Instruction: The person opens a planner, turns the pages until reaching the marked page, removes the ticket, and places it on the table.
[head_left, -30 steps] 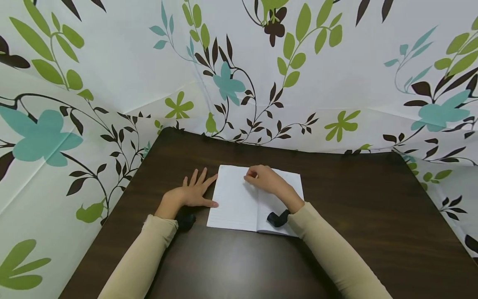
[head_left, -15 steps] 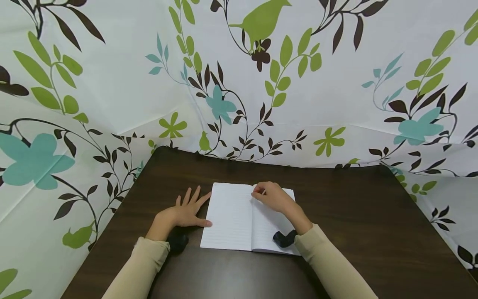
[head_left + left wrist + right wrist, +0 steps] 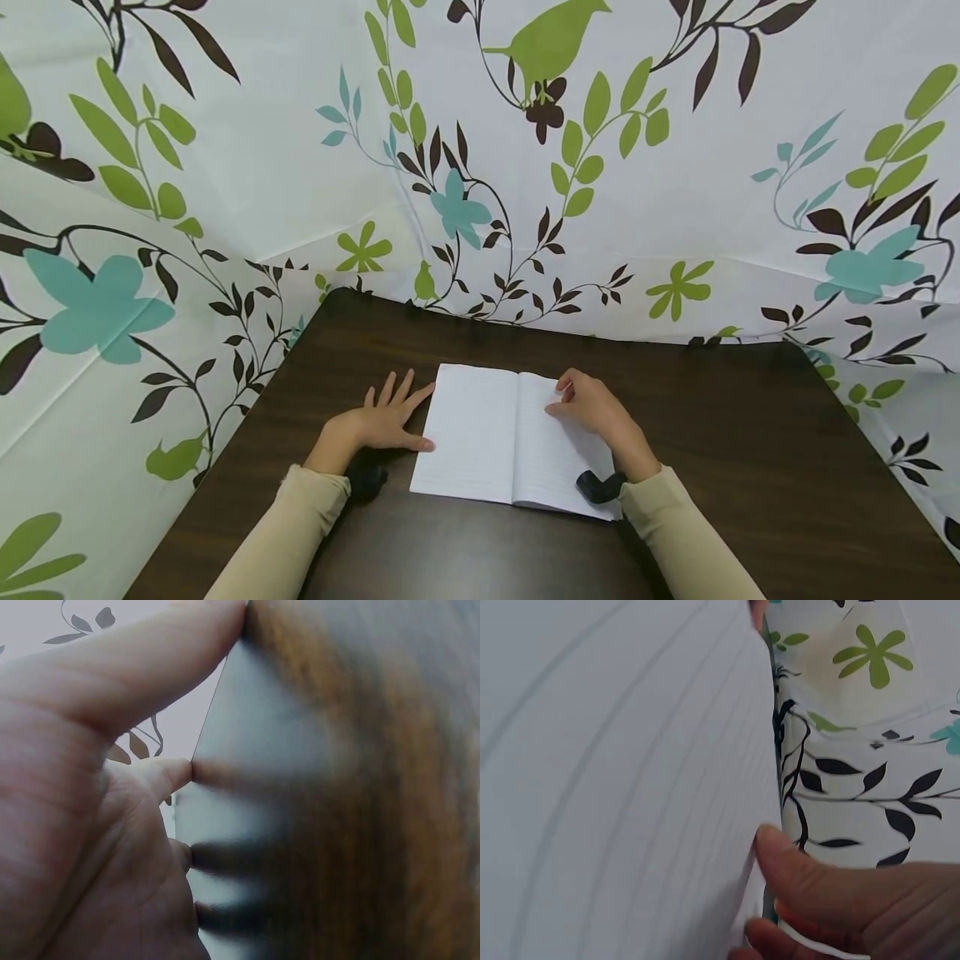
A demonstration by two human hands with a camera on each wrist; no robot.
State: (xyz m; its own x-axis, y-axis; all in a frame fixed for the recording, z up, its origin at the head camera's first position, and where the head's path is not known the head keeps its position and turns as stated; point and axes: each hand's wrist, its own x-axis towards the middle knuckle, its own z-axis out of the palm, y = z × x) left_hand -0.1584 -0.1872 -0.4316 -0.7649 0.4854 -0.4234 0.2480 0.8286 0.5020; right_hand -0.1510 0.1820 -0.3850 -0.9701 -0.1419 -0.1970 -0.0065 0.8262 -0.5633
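Observation:
An open notebook (image 3: 472, 433) with white lined pages lies on the dark table. My left hand (image 3: 382, 425) is spread flat beside it, thumb and index tips at its left edge; the left wrist view shows the palm (image 3: 112, 847) low along the tabletop. Over the upper right of the notebook, my right hand (image 3: 596, 408) has bent fingers. In the right wrist view, the right thumb (image 3: 780, 855) lies at the edge of a lined page (image 3: 652, 772), with fingertips just below, pinching that edge. The rest of the right fingers is hidden.
Brown wood-look table (image 3: 750, 458) extends around the notebook. A white cloth with leaf and bird prints (image 3: 675, 208) hangs behind and at the sides. Dark wrist-worn devices (image 3: 600, 486) sit by both wrists, the right one over the right page.
My right hand has moved rightward from the notebook's middle to the upper right page. The left hand stays at the left edge. The head view has shifted slightly.

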